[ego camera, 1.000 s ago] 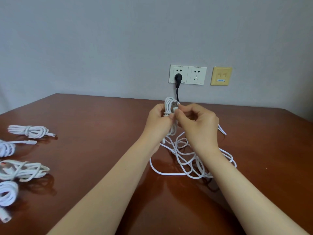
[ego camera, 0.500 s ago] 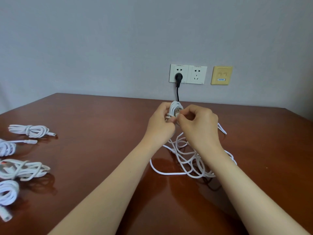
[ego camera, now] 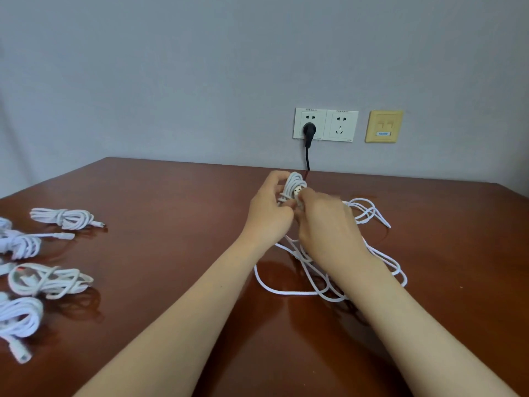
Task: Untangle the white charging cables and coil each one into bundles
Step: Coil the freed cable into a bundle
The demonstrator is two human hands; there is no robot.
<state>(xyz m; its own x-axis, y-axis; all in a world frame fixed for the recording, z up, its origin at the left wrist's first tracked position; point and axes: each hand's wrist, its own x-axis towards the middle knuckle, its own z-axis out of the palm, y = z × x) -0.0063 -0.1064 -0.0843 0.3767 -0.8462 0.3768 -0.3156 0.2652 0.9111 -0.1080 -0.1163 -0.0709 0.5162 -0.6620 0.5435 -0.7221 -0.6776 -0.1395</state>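
White charging cable [ego camera: 292, 183] is half wound into a small coil gripped in the curled fingers of the left hand [ego camera: 269, 214]. The right hand [ego camera: 326, 224], blurred, pinches the cable's USB plug [ego camera: 297, 192] against the coil. Compared with a second ago, both hands sit slightly lower and the right has closed in on the left. The loose tangle [ego camera: 289, 293] lies on the table [ego camera: 171, 224] under and beyond the right wrist, its far loops now spread further outward. Four finished bundles [ego camera: 64, 218] lie well left of the left hand.
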